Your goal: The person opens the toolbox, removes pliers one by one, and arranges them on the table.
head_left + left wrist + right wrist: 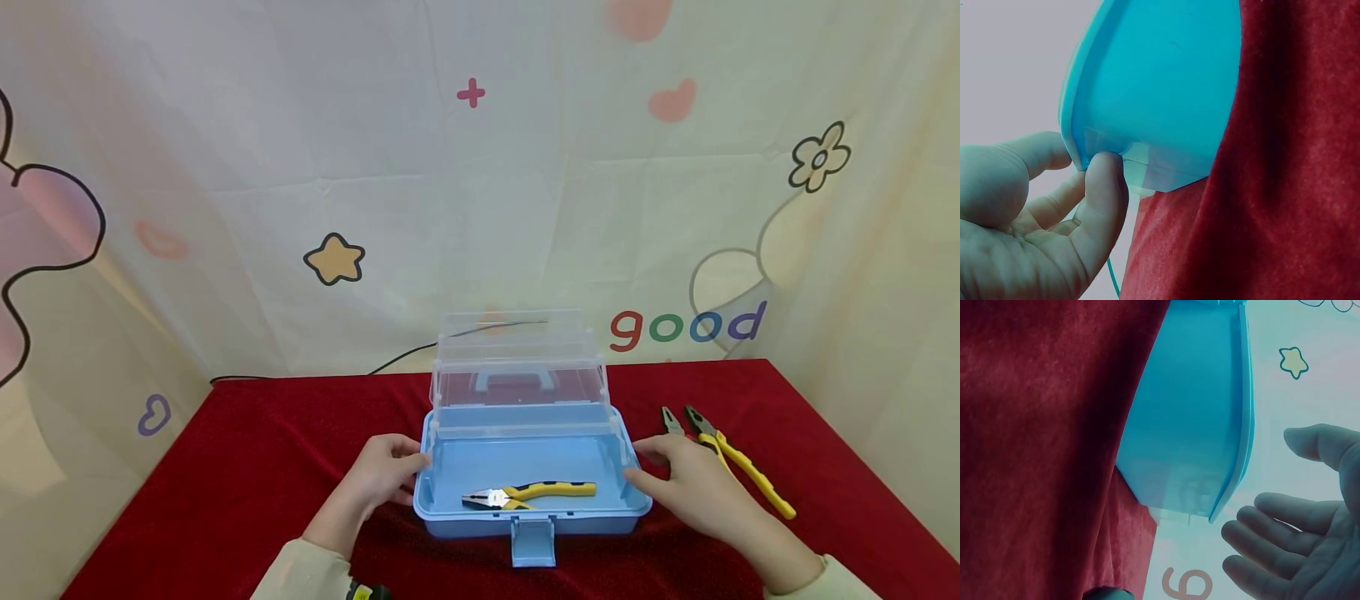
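A light blue plastic toolbox [525, 458] sits on the red cloth, its clear lid [517, 379] raised at the back and its front latch [533, 543] hanging down. Inside, near the front wall, lies a pair of pliers [497, 498] with yellow and black handles. My left hand [381, 471] pinches the left rim, thumb on top and fingers against the outer wall, as the left wrist view shows [1041, 206]. Beside the right end is my right hand [693, 483]; its fingers [1272, 547] are spread and appear apart from the wall in the right wrist view.
Two more pliers lie right of the toolbox: one with long yellow handles [753, 475], the other [672, 421] partly hidden behind my right hand. A black and yellow thing [363, 592] is cut off at the bottom edge. A printed curtain [480, 208] hangs behind the table.
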A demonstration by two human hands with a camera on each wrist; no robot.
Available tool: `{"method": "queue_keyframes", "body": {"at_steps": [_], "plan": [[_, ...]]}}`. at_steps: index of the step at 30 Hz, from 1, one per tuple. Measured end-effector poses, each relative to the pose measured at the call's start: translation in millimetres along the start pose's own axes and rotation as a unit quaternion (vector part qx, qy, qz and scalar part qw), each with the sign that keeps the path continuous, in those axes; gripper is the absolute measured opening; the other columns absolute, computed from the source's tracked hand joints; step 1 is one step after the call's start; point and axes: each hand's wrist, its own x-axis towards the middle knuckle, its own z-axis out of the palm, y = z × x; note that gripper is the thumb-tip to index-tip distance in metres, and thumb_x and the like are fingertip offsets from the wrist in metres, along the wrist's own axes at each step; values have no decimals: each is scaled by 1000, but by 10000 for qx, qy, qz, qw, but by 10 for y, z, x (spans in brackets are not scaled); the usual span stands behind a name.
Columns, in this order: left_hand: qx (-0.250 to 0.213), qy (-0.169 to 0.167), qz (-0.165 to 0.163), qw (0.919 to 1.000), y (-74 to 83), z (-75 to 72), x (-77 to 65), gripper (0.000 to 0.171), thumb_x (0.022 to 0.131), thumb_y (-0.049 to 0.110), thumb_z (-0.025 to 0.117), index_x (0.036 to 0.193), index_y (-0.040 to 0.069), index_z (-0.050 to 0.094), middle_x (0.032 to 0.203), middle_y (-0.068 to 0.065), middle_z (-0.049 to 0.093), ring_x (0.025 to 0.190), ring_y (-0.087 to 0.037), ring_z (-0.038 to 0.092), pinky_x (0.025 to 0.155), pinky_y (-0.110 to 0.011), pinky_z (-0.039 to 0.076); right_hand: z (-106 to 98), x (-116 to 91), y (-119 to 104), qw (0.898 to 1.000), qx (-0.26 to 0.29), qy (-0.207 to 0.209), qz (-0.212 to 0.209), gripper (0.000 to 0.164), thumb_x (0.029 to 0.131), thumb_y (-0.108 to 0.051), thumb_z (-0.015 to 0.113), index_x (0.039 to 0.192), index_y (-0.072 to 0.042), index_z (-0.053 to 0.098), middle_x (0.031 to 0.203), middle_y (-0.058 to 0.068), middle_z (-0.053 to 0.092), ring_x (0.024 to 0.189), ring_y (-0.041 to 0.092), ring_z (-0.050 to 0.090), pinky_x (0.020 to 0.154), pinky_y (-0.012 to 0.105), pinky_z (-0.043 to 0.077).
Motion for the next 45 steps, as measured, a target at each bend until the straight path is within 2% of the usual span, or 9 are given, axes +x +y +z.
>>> {"method": "queue_keyframes", "body": {"at_steps": [6,12,16,29,35,45], "plan": [[45,38,12,10000,-1,6,3,29,90,17,62,111,-3,59,90,-13,64,65,-18,64,58,-33,59,8,17,-62,9999,36,-105,-20,53,79,-35,73,119,-1,61,114,16,64,96,24,62,73,41,58],[13,34,35,10000,7,14,2,28,90,16,62,110,-3,59,89,-13,64,64,-18,64,58,-33,59,33,38,-121,9997,-35,-111,-209,53,79,-38,73,117,-2,63,113,14,64,93,19,60,74,40,57],[-15,22,43,10000,2,17,7,28,90,15,62,110,-3,59,88,-13,64,64,-18,64,58,-33,59,47,43,-165,9995,34,-161,-266,51,79,-37,73,116,-3,64,112,11,65,96,21,62,77,41,56],[-82,-25,2,10000,-13,5,12,28,90,14,62,111,-4,59,90,-14,64,65,-18,64,58,-35,59,129,132,-273,9963,398,-604,-454,48,76,-27,76,115,-1,64,114,13,65,102,28,62,80,40,56],[-34,9,31,10000,-14,7,8,28,90,16,62,110,-3,59,89,-13,64,64,-18,64,58,-34,59,173,204,-284,9943,319,-859,-536,45,77,-23,76,114,-1,65,113,12,66,102,27,62,83,43,56],[-37,-10,1,10000,-4,5,6,28,90,15,62,110,-3,59,89,-13,64,65,-18,64,58,-34,59,247,310,-295,9871,111,-1313,-904,47,74,-23,78,113,0,66,109,10,68,98,25,63,81,42,55]]}}
